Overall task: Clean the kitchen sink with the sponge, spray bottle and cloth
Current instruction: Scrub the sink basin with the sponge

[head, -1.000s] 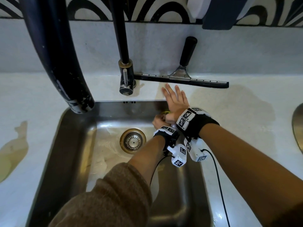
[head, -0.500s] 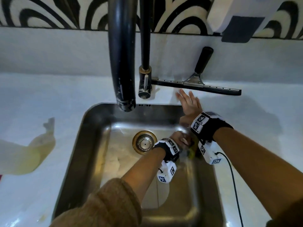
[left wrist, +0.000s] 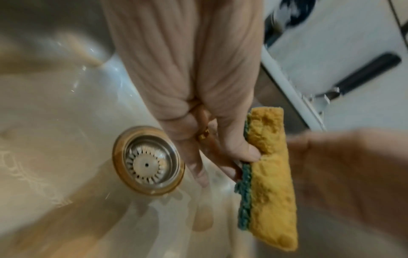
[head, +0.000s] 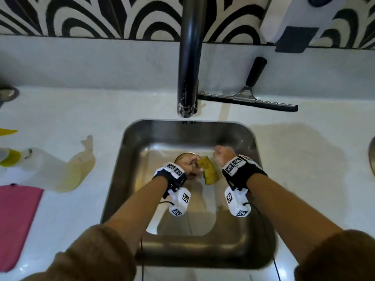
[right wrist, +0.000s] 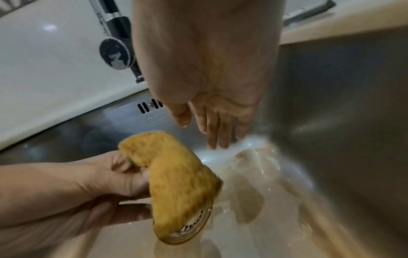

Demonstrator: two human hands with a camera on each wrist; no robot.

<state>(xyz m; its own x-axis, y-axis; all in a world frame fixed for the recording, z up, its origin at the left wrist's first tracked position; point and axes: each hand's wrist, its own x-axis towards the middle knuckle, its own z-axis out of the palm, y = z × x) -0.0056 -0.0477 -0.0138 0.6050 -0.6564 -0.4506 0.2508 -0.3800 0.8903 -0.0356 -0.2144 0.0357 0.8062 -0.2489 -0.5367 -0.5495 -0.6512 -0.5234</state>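
Over the steel sink [head: 129, 151], my left hand [head: 190, 167] pinches a yellow sponge [head: 208, 172] with a green scrub side by one edge, above the basin floor and beside the drain [head: 180, 157]. In the left wrist view the thumb and fingers [left wrist: 247, 151] clamp the sponge [left wrist: 269, 183], which hangs down to the right of the drain [left wrist: 148, 160]. My right hand [head: 223, 154] is blurred and hovers just right of the sponge. In the right wrist view its fingers [right wrist: 216, 129] point down, straight and empty, near the sink's right wall, with the sponge [right wrist: 176, 183] to their left.
A translucent spray bottle [head: 44, 171] with a yellow trigger lies on the white counter to the left. A pink cloth [head: 16, 220] lies nearer than it. A black faucet [head: 188, 57] overhangs the sink's back edge, and a squeegee [head: 247, 100] rests behind on the right.
My right hand has come off the counter behind the sink and dropped into the basin. My left hand has carried the sponge from the back right corner to above the drain.
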